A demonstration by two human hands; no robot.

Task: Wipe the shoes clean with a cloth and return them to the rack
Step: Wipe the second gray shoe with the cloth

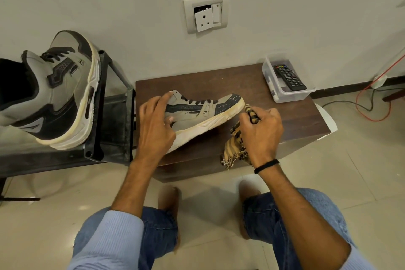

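Note:
A grey and black sneaker lies tilted on its side on the dark wooden table. My left hand holds it at the heel and collar, fingers curled over the upper. My right hand grips a tan and black striped cloth bunched in the fist. The cloth's tip touches the shoe's white sole near the toe, and its frayed end hangs over the table's front edge. The matching sneaker stands on the black metal rack at the left.
A clear plastic box with a black remote sits at the table's back right corner. A wall socket is on the wall above. Red and black cables lie on the tiled floor to the right. My knees are below the table.

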